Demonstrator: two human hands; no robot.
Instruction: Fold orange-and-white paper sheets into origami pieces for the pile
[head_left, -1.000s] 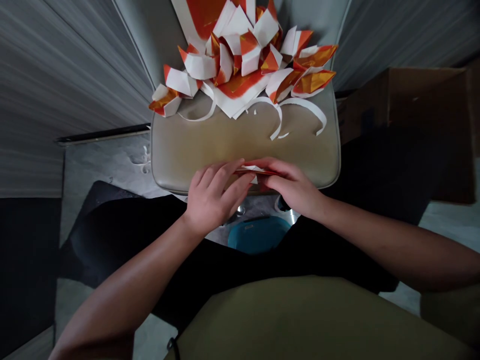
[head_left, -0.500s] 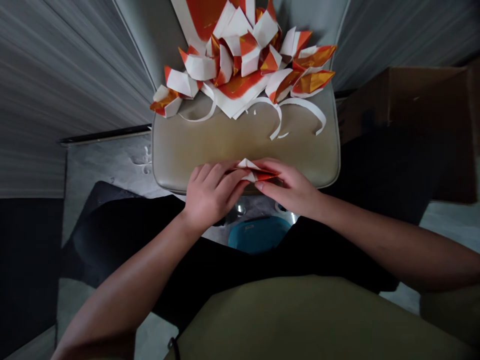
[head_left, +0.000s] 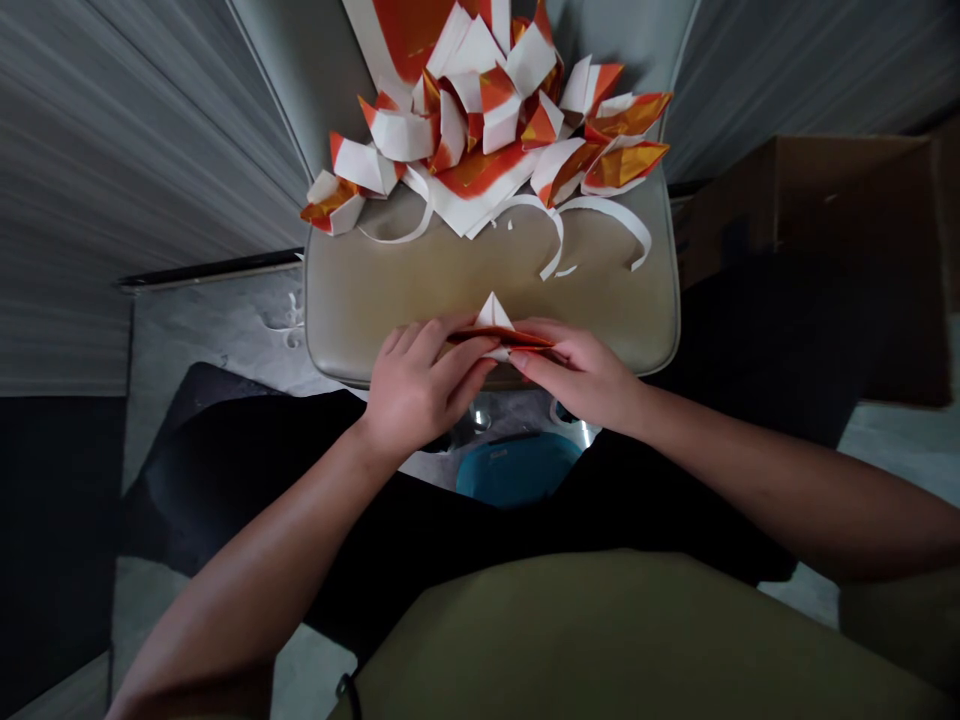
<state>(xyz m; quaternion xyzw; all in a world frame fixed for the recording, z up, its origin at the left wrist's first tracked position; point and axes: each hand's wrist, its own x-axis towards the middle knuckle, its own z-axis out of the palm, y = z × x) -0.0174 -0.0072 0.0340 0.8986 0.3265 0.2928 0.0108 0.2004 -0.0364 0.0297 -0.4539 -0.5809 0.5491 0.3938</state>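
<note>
A small folded piece of orange and white paper (head_left: 496, 328) lies at the near edge of a beige padded seat (head_left: 420, 290). My left hand (head_left: 420, 385) pinches its left end and my right hand (head_left: 577, 370) pinches its right end. A white triangular point of the paper stands up between the two hands. Both hands rest against the seat's front edge.
A pile of folded orange and white paper shapes (head_left: 487, 110) and curled white paper strips (head_left: 600, 215) fills the back of the seat. A brown cardboard box (head_left: 840, 220) stands to the right. A blue round object (head_left: 517, 468) sits on the floor under the seat.
The paper was pressed flat under my fingers; now its white point has risen upright between my hands. The hands stayed at the same spot.
</note>
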